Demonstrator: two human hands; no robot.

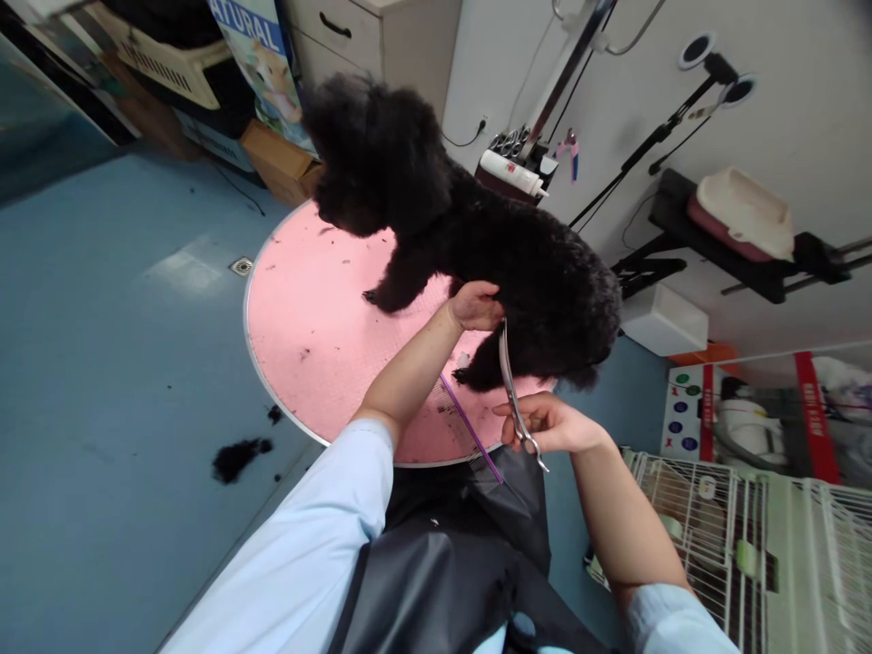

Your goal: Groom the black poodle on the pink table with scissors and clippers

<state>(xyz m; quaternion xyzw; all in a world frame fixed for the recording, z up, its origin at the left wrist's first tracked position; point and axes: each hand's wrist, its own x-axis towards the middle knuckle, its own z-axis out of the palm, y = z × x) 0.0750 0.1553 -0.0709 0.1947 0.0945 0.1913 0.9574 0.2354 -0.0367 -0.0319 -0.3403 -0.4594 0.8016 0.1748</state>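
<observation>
A black curly-haired dog (524, 245) stands on a round pink grooming table (306, 318), its head to the left and its rump to the right. My left hand (477, 307) is at the top of the near hind leg, fingers curled against the fur, with the fingertips partly hidden. In my right hand (555, 423) are curved grooming scissors (508, 368), held by the finger loops. Their blades point up beside the hind leg, close to my left hand. A purple comb (470, 425) lies at the table's near edge, below my left forearm.
Clipped black hair (238, 459) lies on the blue floor. Behind the dog, a holder carries several scissors (510, 142) and a white bottle (510, 173). A wire cage (695, 509) stands at lower right. A cardboard box (279, 163) sits beyond the table.
</observation>
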